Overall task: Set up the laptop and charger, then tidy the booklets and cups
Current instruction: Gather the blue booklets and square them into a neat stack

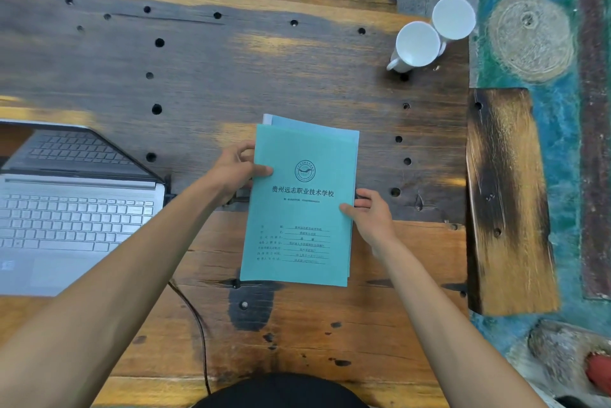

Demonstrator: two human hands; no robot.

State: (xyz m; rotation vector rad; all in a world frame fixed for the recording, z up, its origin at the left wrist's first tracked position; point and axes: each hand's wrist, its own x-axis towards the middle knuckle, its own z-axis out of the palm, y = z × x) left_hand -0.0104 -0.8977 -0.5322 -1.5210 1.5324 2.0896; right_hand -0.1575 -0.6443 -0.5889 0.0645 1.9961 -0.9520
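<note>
A stack of teal booklets (299, 219) lies on the wooden table (231, 77) in front of me, the lower ones peeking out at the top and right edge. My left hand (238, 169) grips the stack's left edge, thumb on the cover. My right hand (370, 212) grips its right edge, thumb on top. An open silver laptop (69, 209) sits at the left, its screen tilted back. A black cable (195, 318) runs from near the laptop's right side down to the table's near edge. Two white cups (418, 44) (453, 18) stand together at the far right.
A separate burnt wooden plank (506, 196) lies to the right of the table. Beyond it is a teal painted floor (555, 130) with a round pale mark. The tabletop has many small dark holes. A rock (562, 351) sits at the lower right.
</note>
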